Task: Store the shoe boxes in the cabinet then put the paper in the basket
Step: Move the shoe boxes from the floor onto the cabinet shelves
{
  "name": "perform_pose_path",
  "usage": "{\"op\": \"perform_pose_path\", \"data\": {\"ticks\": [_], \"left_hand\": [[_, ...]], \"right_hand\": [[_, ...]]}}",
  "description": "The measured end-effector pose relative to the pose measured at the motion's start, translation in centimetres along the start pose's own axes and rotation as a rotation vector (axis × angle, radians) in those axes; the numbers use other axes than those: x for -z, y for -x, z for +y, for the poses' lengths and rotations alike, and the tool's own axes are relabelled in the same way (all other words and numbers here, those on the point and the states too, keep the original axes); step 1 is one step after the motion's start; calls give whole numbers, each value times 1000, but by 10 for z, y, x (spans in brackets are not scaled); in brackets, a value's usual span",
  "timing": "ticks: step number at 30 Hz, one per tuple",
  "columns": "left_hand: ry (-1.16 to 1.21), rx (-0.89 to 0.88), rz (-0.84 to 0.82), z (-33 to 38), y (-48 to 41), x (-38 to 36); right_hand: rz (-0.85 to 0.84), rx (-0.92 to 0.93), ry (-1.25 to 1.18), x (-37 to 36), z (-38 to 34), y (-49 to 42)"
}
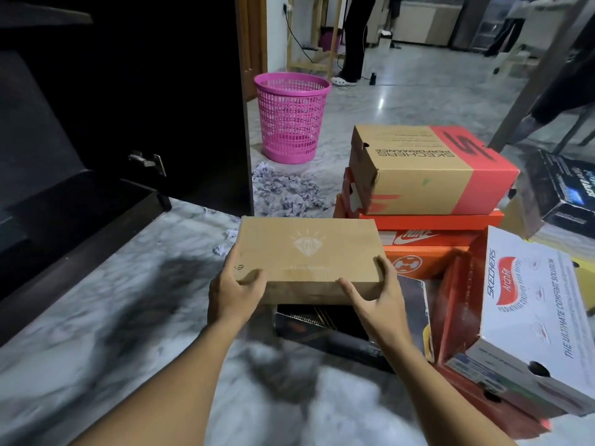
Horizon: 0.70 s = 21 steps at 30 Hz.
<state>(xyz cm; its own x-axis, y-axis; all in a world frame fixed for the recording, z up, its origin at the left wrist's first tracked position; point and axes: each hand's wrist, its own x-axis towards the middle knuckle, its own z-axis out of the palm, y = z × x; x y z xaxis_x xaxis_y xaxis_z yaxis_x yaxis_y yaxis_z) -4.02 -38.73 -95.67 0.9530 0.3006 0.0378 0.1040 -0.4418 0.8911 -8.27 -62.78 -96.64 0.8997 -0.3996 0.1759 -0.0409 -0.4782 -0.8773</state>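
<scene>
Left hand (233, 294) and right hand (376, 297) grip the brown box (306, 252) — long axis left-right (lid up)

A grey marbled floor (418, 98) spreads out. At its far edge a person (354, 43) in dark trousers and white shoes (344, 81) stands beside a wooden frame (334, 43). A black cable (291, 30) hangs from a wall socket (287, 8).

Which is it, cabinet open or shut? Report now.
Open. The cabinet has its door swung out on the left, hinge exposed, dark interior showing.
</scene>
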Motion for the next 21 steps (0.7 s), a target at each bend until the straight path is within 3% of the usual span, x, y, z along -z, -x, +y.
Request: {"op": "perform_pose_path", "data": {"ticks": [9, 12, 17, 21], "left_hand": [[-71, -76, 128, 16, -43, 131], [24, -59, 202, 25, -62, 180], [305, 27, 538, 40, -93, 251], [337, 75, 752, 38, -113, 308]], "right_hand": [[-198, 187, -125, -68, -112, -29], [-294, 259, -158, -102, -165, -40], [-459, 374, -193, -168, -272, -61], [-613, 396, -289, -231, -340, -67]]}}
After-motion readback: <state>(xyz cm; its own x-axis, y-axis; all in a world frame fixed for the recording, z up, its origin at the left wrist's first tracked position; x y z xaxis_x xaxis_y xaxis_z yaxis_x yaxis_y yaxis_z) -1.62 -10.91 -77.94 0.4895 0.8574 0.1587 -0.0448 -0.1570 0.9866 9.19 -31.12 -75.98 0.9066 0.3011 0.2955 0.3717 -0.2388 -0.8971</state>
